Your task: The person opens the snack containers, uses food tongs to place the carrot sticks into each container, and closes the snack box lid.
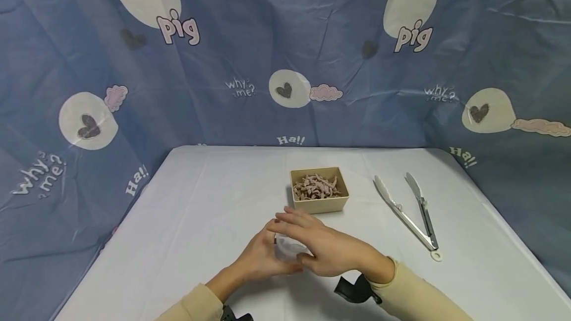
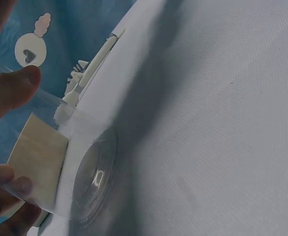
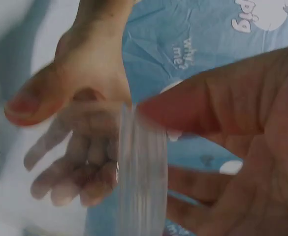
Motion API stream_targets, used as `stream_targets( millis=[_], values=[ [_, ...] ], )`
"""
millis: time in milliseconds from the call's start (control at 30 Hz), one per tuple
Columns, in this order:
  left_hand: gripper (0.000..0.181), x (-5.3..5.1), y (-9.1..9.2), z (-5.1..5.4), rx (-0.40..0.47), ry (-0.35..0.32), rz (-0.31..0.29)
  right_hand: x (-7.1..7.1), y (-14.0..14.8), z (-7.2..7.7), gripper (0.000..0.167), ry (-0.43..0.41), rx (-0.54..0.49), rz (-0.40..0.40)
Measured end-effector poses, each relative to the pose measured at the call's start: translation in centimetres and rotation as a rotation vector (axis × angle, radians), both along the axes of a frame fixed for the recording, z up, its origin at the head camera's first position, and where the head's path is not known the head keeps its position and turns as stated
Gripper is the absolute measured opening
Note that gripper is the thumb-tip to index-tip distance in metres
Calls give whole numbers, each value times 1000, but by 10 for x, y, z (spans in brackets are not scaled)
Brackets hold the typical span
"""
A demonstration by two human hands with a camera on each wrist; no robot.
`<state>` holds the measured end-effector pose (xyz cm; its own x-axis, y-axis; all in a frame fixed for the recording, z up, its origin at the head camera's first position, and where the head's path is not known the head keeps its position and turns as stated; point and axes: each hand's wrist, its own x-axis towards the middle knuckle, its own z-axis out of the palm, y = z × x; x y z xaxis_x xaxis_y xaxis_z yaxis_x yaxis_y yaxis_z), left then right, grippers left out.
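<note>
A clear plastic jar (image 1: 289, 247) is held over the near middle of the table. My left hand (image 1: 258, 257) grips the jar's body, thumb on one side and fingers on the other. In the left wrist view the jar's round bottom (image 2: 95, 179) shows near the tabletop. My right hand (image 1: 330, 242) lies across the jar's top. In the right wrist view its thumb and fingers hold the rim of a clear ridged lid (image 3: 144, 182). Both hands hide much of the jar in the head view.
Just beyond the hands stands a beige square box (image 1: 320, 206) filled with brownish, twisted dry strips (image 1: 316, 187). Metal tongs (image 1: 410, 224) lie spread on the right of the white table (image 1: 214, 187). A blue printed cloth (image 1: 223, 53) hangs behind and beside the table.
</note>
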<state>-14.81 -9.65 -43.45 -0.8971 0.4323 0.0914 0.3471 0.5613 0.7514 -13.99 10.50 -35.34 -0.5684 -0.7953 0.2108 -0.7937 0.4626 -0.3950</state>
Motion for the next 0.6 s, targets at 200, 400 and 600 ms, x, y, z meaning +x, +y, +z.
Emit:
stream_targets(
  millis=[200,400,600],
  values=[
    [97,-2,1,2,-14,13,20,0,-3,-1,78,172,18,-141],
    [101,-1,1,0,-1,-22,3,-1,-1,2,76,151,4,38],
    [103,0,-1,-1,-13,1,-8,5,-1,1,81,136,45,-36]
  ],
)
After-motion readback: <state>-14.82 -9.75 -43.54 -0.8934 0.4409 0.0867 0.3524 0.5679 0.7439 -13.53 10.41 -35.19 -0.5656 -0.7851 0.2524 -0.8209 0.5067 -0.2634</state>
